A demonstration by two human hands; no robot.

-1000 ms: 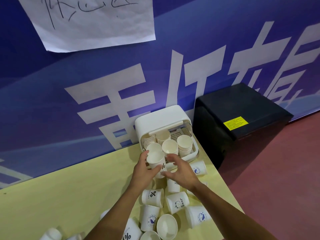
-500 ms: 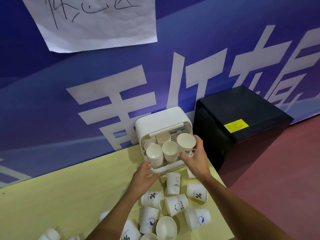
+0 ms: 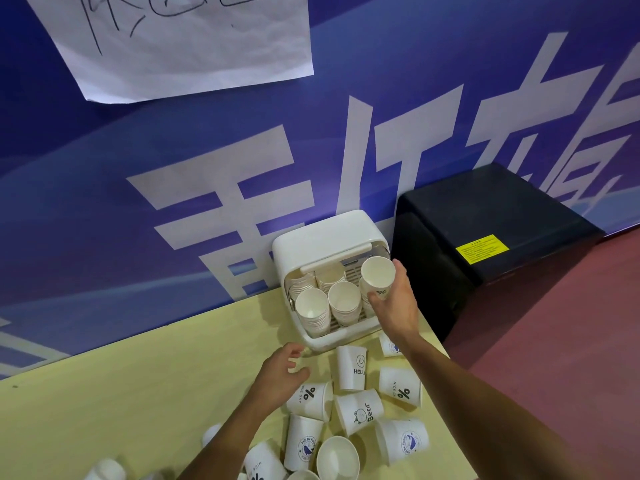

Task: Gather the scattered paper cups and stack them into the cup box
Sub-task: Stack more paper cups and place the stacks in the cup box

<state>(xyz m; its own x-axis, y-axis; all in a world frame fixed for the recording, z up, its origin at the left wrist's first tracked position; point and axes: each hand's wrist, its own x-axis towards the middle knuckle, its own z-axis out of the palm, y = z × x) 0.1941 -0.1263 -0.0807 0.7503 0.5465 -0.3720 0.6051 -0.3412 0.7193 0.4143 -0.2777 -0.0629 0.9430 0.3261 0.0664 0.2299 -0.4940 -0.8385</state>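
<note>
A white cup box [image 3: 325,233] with its lid raised stands at the table's back edge against the wall, holding several stacks of paper cups [image 3: 343,301]. My right hand [image 3: 394,306] grips a white paper cup [image 3: 378,275] over the right stack in the box. My left hand [image 3: 282,370] hovers with relaxed fingers just in front of the box, above a cup printed with a percent sign [image 3: 310,400]. Several loose cups [image 3: 360,410] lie scattered on the yellow table [image 3: 121,393] in front of the box.
A black cabinet [image 3: 485,237] with a yellow label stands right of the box, past the table's right edge. A blue banner wall [image 3: 173,168] with a white paper sheet runs behind. More cups [image 3: 105,471] lie at the lower left. Red floor [image 3: 571,341] lies to the right.
My left hand set a cup onto the left stack and drew back toward me. My right hand picked up a cup from the table and carried it up over the box's right stack.
</note>
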